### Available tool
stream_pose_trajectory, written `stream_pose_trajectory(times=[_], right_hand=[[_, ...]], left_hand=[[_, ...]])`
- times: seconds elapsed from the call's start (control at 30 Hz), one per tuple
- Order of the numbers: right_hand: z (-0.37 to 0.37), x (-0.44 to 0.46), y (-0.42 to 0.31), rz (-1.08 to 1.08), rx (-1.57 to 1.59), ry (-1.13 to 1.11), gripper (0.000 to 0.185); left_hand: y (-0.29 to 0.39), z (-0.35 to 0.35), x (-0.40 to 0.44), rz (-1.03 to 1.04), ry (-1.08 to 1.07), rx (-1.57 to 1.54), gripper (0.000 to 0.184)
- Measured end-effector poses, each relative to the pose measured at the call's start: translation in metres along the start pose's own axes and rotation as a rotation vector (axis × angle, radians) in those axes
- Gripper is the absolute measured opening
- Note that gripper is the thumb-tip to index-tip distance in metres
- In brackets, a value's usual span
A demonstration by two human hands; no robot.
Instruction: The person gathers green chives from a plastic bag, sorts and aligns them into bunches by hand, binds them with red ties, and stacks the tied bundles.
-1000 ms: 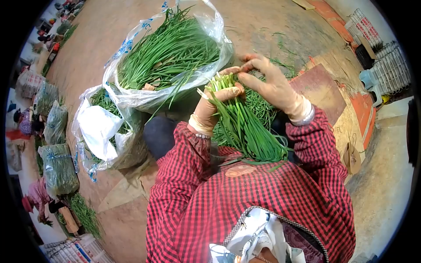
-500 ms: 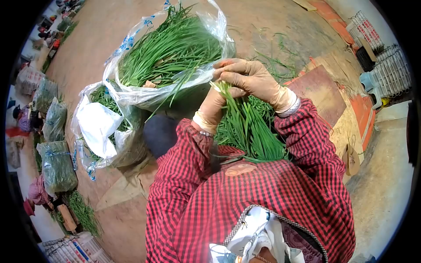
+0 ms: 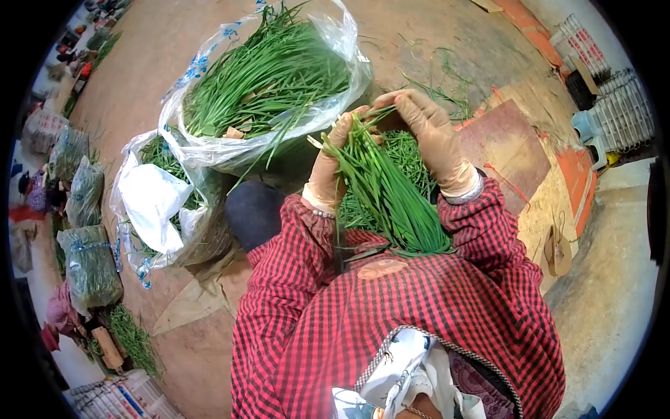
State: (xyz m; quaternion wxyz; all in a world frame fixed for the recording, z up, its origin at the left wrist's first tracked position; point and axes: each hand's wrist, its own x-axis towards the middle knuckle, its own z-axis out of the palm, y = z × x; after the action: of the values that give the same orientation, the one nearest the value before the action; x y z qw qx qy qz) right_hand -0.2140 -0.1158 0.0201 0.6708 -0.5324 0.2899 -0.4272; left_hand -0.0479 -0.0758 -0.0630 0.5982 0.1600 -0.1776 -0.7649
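The bunch of green stalks (image 3: 398,192) slants across the person's front, its pale ends up between the hands and its leafy ends down against the checked clothing (image 3: 419,307). The left hand (image 3: 328,162) is partly closed around the bunch near the pale ends. The right hand (image 3: 433,133) is half open, its fingers bent toward the top of the bunch, with a few thin blades at the fingertips.

Loose greens (image 3: 408,157) lie just behind the bunch. Past the left hand, the big clear bag (image 3: 237,155) gapes open, heaped with long greens (image 3: 269,77); some blades hang over its near rim. The smaller bag (image 3: 209,237) touches it, with white plastic (image 3: 153,202) on top. The big bag's edge is near the left hand, leaving little room there. Beyond the right hand are a reddish board (image 3: 506,150) and, farther out, stacked crates (image 3: 623,112). Bare floor (image 3: 167,56) stretches wide beyond the bags, and scattered blades (image 3: 447,80) lie ahead of the hands.

The left fingers are partly hidden by stalks, and what the right fingertips grip is hard to make out. The loose greens are partly covered, and the far left edge is too small and warped to read clearly.
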Motion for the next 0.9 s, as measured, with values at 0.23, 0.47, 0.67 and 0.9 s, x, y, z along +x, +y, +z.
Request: stream_pose_trajectory(times=[0.23, 0.47, 0.67, 0.9], right_hand=[[0.023, -0.012, 0.038, -0.374, -0.786, -0.116, 0.069], [0.028, -0.009, 0.050, -0.010, -0.900, -0.020, 0.052], [0.031, -0.024, 0.064, -0.565, -0.857, -0.040, 0.028], [0.045, -0.040, 0.043, -0.523, -0.881, -0.223, 0.028]], left_hand=[[-0.013, -0.012, 0.013, 0.106, 0.295, -0.016, 0.023], [-0.011, -0.010, 0.001, -0.024, 0.416, 0.071, 0.023], [-0.008, -0.017, 0.004, 0.148, 0.348, 0.161, 0.022], [0.037, 0.001, 0.010, 0.023, 0.260, 0.070, 0.014]])
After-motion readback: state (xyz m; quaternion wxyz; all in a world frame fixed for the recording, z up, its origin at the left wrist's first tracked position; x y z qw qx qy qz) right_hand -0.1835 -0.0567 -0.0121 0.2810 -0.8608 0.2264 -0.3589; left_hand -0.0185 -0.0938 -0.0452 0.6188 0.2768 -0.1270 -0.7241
